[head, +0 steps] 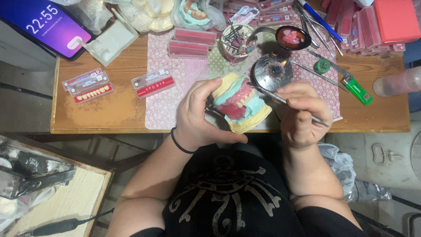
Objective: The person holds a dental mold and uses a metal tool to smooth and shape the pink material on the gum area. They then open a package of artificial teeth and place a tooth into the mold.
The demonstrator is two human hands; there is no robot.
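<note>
I start from the biggest thing, the wooden table (123,109), with a pink flowered cloth (184,74) laid on it; over the near edge of this cloth, above my lap, I hold the dental model (240,103). It is a block of yellow plaster with green layers and pink wax between them, and small white teeth sit in the wax; I judge it rather heavy for its size, stiff in the plaster, but soft and easy to mark in the wax, and the teeth can be pushed out of place. So I think the good place to take it is the plaster sides and the base, never the pink part.

My left hand (197,118) is closed around the model from the left and from below, thumb under it, fingers over the top; the grasp looks firm. My right hand (302,114) pinches a thin metal instrument (285,102) like a pen; its tip touches the wax near the teeth. This tool is light, stiff and probably slippery.

Just behind the model stands a small burner (272,70) with a little flame, near my fingers; a spoon with pink wax (290,37) lies behind it; a green lighter (357,90) is to the right; cards of artificial teeth (90,85) lie well apart on the left.
</note>
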